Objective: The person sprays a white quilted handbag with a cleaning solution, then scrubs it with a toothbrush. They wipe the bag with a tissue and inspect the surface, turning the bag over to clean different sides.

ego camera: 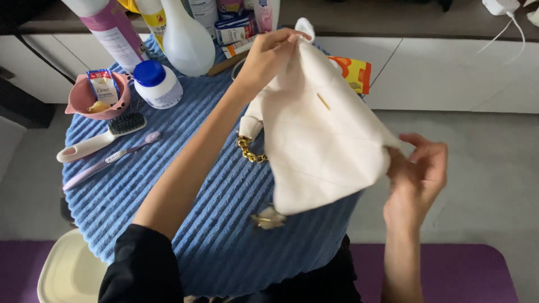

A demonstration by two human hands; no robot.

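Head view, looking down: two bare hands hold a white quilted handbag (pixel 320 134) up in the air above a round table covered with a ribbed blue towel (pixel 185 185). Left hand (pixel 268 56), at the end of an arm in a black sleeve, is closed in a pinch on the bag's upper corner; right hand (pixel 416 174) grips the bag's lower right corner, thumb and fingers closed on the fabric. Between them the bag hangs stretched and tilted, hiding part of the table's far right side. A gold chain (pixel 250 151) dangles from the bag's left edge, and a small metal clasp (pixel 268 219) hangs at its lowest corner, just over the towel. On the table to the left lie a white brush with black bristles (pixel 101 137) and, just beside it, a lilac toothbrush (pixel 112 160). Behind them sit a pink bowl (pixel 78 101) holding a small soap box, and a white jar with a blue lid (pixel 157 83). Several spray bottles (pixel 188 39) and tubes crowd the table's far edge. An orange and yellow packet (pixel 353 73) peeks out behind the bag. A cream container (pixel 70 272) stands on the floor at lower left, beside a purple mat (pixel 449 269).
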